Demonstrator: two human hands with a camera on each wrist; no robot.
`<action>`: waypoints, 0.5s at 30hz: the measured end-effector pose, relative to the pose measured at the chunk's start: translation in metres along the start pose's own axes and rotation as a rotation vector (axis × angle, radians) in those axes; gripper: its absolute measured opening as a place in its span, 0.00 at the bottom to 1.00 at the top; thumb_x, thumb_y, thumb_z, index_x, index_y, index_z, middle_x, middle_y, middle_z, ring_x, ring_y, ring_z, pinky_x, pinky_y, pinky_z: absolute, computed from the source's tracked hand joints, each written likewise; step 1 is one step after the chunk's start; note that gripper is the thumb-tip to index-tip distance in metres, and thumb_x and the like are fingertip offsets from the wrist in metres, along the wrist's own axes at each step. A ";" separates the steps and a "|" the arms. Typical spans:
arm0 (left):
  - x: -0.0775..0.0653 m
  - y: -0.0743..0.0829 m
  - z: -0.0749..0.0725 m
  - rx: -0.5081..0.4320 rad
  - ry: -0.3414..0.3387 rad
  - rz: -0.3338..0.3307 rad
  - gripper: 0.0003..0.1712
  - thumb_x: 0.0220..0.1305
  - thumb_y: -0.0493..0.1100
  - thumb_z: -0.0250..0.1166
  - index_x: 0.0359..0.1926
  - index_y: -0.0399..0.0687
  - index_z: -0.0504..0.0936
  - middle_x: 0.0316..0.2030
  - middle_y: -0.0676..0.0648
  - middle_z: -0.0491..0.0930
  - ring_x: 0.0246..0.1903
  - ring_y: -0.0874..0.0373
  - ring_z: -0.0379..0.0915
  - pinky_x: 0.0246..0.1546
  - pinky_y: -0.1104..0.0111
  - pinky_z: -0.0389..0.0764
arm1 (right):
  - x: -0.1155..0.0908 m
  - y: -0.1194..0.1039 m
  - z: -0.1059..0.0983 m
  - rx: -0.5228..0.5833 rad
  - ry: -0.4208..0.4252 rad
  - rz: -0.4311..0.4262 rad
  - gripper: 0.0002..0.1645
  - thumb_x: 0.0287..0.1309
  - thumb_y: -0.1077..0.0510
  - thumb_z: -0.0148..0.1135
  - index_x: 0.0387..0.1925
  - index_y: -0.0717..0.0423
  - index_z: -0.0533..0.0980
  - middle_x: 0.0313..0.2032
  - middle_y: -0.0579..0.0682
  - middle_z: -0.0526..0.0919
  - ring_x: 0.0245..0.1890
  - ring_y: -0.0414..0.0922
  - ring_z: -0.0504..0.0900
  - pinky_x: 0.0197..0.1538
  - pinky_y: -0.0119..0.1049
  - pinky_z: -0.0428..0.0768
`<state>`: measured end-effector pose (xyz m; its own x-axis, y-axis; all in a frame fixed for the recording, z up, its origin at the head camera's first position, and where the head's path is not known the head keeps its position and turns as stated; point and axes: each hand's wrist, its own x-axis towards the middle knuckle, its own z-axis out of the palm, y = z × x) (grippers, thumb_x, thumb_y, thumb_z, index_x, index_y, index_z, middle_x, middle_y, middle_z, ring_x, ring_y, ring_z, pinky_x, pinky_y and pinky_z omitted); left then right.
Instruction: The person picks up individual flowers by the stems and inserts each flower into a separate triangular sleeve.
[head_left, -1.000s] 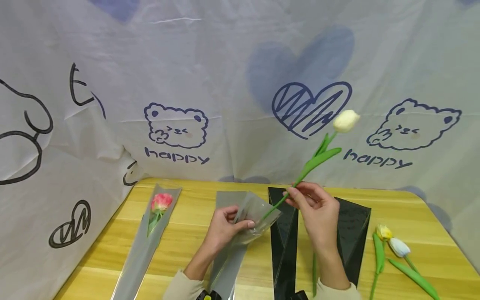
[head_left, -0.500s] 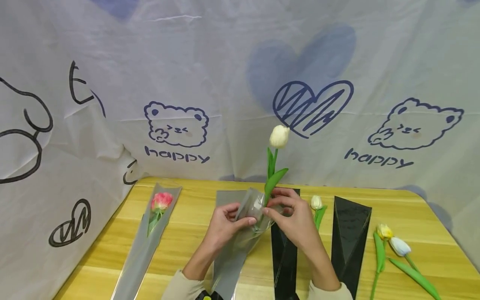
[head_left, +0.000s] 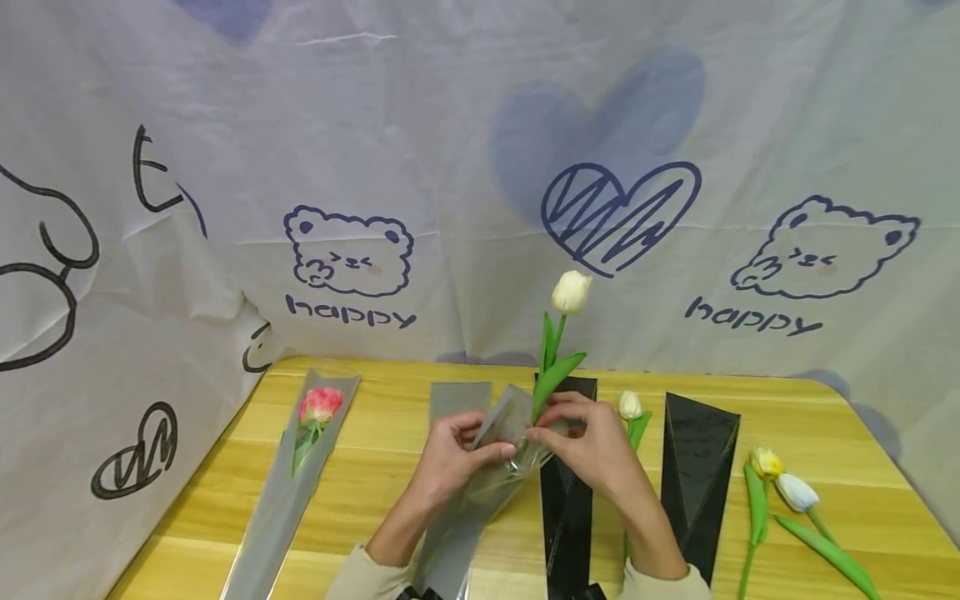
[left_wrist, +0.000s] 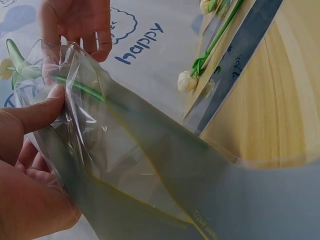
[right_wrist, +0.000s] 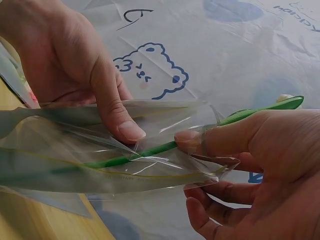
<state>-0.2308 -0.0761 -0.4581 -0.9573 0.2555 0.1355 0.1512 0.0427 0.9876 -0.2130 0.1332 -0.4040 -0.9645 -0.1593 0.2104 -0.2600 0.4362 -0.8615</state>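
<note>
Pinched at the stem by my right hand (head_left: 592,440), a white artificial tulip (head_left: 572,292) stands nearly upright, its bloom and leaves above the mouth of a sleeve. That flower sleeve (left_wrist: 142,155), clear in front with grey sides and a thin gold line, is gripped near its mouth by my left hand (head_left: 450,460), thumb in front. Through the clear film in the right wrist view, the green stem (right_wrist: 112,162) runs down inside the sleeve. My right thumb and fingers are right at the sleeve's opening.
A pink flower (head_left: 322,405) lies in a grey sleeve (head_left: 273,525) at left. Another grey sleeve (head_left: 459,398) lies behind my left hand. Black sleeves (head_left: 699,475) flank a second white tulip (head_left: 630,406). Yellow (head_left: 766,462) and pale blue-white (head_left: 797,492) tulips lie at right.
My right hand has come left and down with the tulip, which swung from a rightward slant to nearly upright, its stem deeper in the sleeve. My left hand stays about where it was.
</note>
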 end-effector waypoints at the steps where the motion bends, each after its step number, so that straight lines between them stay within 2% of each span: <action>1: 0.000 0.000 0.000 -0.003 0.001 -0.001 0.13 0.59 0.32 0.75 0.43 0.28 0.85 0.34 0.38 0.88 0.28 0.62 0.80 0.28 0.73 0.78 | 0.000 0.000 0.000 0.003 0.005 0.000 0.03 0.59 0.59 0.75 0.31 0.55 0.88 0.55 0.56 0.83 0.57 0.57 0.80 0.50 0.53 0.82; 9: 0.000 0.002 -0.001 -0.009 -0.003 0.004 0.11 0.60 0.32 0.75 0.40 0.28 0.84 0.31 0.40 0.87 0.26 0.63 0.77 0.27 0.73 0.76 | 0.003 0.002 0.001 0.013 0.013 -0.029 0.03 0.60 0.61 0.75 0.32 0.56 0.88 0.54 0.56 0.84 0.56 0.57 0.81 0.48 0.51 0.83; 15: 0.000 -0.001 0.002 -0.016 -0.016 -0.005 0.14 0.59 0.31 0.75 0.44 0.27 0.84 0.36 0.36 0.88 0.29 0.62 0.83 0.30 0.72 0.80 | 0.001 0.003 0.000 0.029 0.006 -0.027 0.03 0.61 0.61 0.73 0.35 0.58 0.88 0.55 0.58 0.84 0.57 0.58 0.81 0.51 0.55 0.83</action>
<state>-0.2301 -0.0745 -0.4595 -0.9538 0.2711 0.1293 0.1422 0.0284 0.9894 -0.2148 0.1338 -0.4062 -0.9576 -0.1650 0.2363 -0.2843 0.4058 -0.8686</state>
